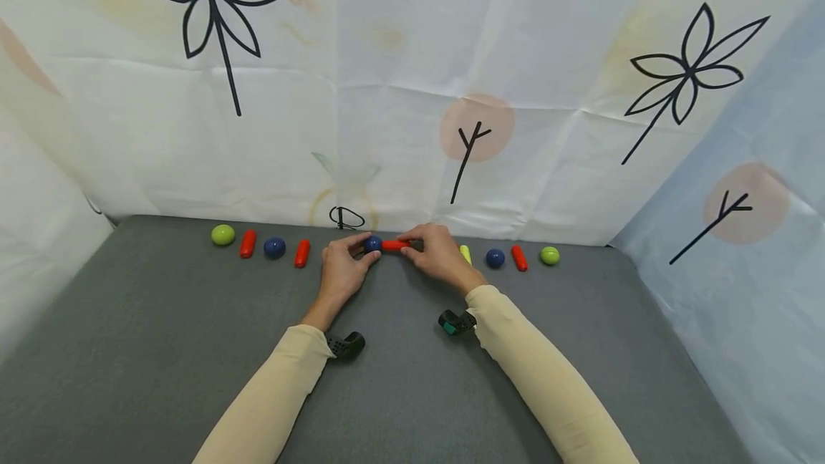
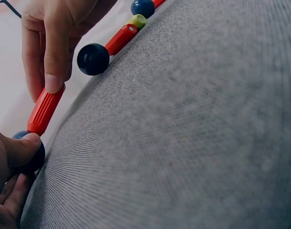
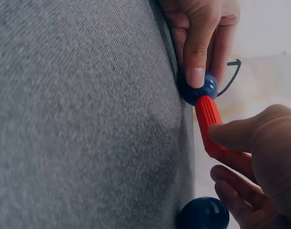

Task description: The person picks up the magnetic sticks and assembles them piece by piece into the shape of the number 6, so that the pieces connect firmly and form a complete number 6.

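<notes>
My left hand (image 1: 341,267) pinches a dark blue ball (image 1: 373,244) between thumb and fingers at the table's far edge. A ridged red rod (image 1: 393,245) is held by my right hand (image 1: 441,256), thumb against fingertips near its right end. Seen from the right wrist, the rod (image 3: 208,121) meets the blue ball (image 3: 210,87), end against ball. Just beyond the right hand, in the left wrist view, another blue ball (image 2: 93,59) touches a second red rod (image 2: 121,39); the right hand mostly covers these in the head view.
Left of the hands lie a green ball (image 1: 223,235), a red rod (image 1: 248,243), a blue ball (image 1: 273,248) and another red rod (image 1: 301,253). To the right are a yellow rod (image 1: 465,254), blue ball (image 1: 495,258), red rod (image 1: 518,258) and green ball (image 1: 550,255). Patterned cloth (image 1: 387,127) hangs behind.
</notes>
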A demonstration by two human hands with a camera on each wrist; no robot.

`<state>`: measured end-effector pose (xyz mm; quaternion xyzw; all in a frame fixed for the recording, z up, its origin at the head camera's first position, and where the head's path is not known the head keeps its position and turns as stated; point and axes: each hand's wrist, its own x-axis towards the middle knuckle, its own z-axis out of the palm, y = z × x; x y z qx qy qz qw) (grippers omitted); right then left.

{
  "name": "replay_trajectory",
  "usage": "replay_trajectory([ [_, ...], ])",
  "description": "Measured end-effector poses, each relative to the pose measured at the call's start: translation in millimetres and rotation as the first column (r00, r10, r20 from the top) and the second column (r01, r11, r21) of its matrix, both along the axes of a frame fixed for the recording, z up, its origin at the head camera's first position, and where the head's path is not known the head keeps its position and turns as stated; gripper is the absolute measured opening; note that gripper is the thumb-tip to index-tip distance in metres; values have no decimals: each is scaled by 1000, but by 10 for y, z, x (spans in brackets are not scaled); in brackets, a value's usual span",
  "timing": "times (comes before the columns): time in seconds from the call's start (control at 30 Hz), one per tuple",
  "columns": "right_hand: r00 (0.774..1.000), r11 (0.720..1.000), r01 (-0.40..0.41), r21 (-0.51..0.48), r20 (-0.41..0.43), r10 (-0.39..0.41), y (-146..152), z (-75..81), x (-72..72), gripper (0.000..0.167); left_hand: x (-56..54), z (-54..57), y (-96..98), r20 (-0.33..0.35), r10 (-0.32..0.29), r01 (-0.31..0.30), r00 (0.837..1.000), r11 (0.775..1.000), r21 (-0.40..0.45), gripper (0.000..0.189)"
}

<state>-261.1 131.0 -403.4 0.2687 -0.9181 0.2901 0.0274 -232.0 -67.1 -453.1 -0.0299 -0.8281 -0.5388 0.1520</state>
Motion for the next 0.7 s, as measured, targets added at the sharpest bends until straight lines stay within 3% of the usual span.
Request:
replay_trajectory([
  [0.37, 981, 982, 187, -33, 54, -185, 361, 13, 72, 44, -9, -13, -1, -12, 5, -5, 1000, 1000, 4, 41],
  [0.7, 987, 987, 159, 20, 25, -160, 568, -139, 70, 45, 4, 3, 10, -16, 3, -3, 1000, 1000, -7, 41],
])
